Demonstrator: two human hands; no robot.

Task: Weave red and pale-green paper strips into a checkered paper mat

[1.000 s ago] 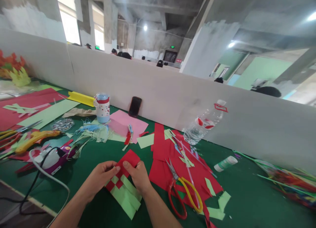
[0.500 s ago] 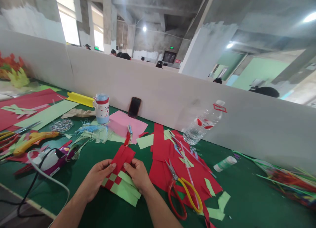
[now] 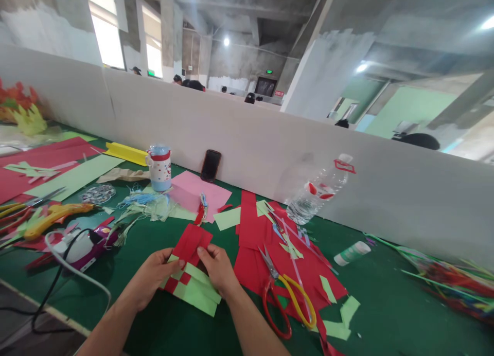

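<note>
A woven piece of red and light-green paper strips (image 3: 193, 284) lies on the green table (image 3: 386, 315) in front of me. My left hand (image 3: 154, 276) pinches its left edge, fingers closed on the strips. My right hand (image 3: 218, 268) grips the right side, thumb and fingers pressed on a red strip near the top. The red strips fan out past my fingers toward the wall.
Red-and-yellow scissors (image 3: 285, 302) lie on red paper (image 3: 270, 248) to the right. A plastic bottle (image 3: 318, 196), a glue stick (image 3: 352, 253), a phone (image 3: 211, 165) and a small flask (image 3: 160, 168) stand near the white partition. A glue gun (image 3: 83, 245) with cord sits left.
The woven piece turned and lowered flatter on the table; the red strips now point more upward. Both hands shifted slightly with it and kept hold.
</note>
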